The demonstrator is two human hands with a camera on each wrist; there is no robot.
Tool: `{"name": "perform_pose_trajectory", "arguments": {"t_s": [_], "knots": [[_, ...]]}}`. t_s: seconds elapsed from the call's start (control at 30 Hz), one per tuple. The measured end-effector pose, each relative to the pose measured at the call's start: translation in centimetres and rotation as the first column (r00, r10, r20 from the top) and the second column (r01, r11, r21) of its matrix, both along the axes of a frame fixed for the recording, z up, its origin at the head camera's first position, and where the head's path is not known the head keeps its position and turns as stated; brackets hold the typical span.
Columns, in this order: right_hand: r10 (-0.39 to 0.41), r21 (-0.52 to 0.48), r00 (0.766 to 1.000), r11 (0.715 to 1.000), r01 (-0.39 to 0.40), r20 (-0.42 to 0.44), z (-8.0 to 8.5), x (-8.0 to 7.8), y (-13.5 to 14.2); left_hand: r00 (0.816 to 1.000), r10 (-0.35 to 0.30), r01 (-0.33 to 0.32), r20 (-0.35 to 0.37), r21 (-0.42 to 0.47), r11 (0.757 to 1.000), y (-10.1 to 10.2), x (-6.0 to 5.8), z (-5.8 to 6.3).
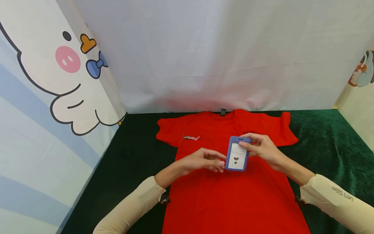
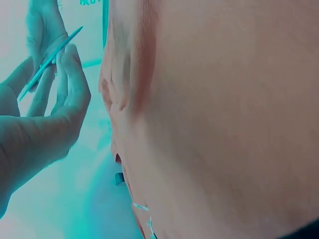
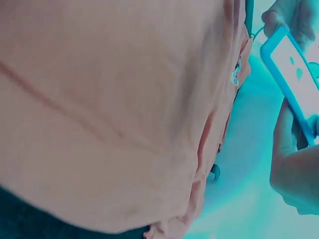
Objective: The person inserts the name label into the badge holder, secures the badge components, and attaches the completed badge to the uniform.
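My right hand pinches the slotted end of a blue badge holder, thumb on its front and fingers behind. A white card with small dark marks shows in its window. My left hand is beside the holder's lower left edge, its fingers loosely bent and thumb tip right at the rim. In the left wrist view the badge holder appears edge-on. The right wrist view has the left thumb close at its corner. Beneath both hands lies a red T-shirt, spread flat.
A badge clip with a clear strap lies on the shirt's upper left chest. At the collar is a dark label. Dark green cloth covers the table, with a white curtain behind and a cartoon-printed panel at left.
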State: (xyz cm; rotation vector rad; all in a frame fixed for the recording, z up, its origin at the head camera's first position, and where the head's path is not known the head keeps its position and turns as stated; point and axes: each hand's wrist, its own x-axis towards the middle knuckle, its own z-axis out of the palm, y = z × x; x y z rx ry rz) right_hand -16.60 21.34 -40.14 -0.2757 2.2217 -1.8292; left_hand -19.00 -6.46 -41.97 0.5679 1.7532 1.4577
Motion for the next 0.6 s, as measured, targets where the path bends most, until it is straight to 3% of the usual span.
{"name": "perform_pose_trajectory", "arguments": {"t_s": [0.13, 0.27, 0.47, 0.6], "knots": [[0.013, -0.023, 0.998, 1.000, -0.012, 0.062, -0.1, 0.0, -0.4, 0.998, 0.056, -0.056, -0.009, 0.006, 0.998, 0.5, 0.2, -0.2], [0.029, -0.055, 0.993, 0.998, -0.023, 0.114, -0.3, 0.1, -0.5, 0.992, 0.121, -0.122, 0.039, 0.022, 0.992, 0.8, 0.4, -0.3], [0.123, -0.109, 0.978, 0.988, -0.105, 0.170, -1.1, 0.4, 0.1, 0.955, 0.268, -0.277, 0.128, 0.053, 0.959, 0.8, 0.6, -0.4], [0.172, -0.138, 0.966, 0.980, -0.146, 0.192, -1.6, 0.4, 0.4, 0.938, 0.312, -0.322, 0.151, 0.048, 0.945, 0.7, 0.5, -0.2]]}}
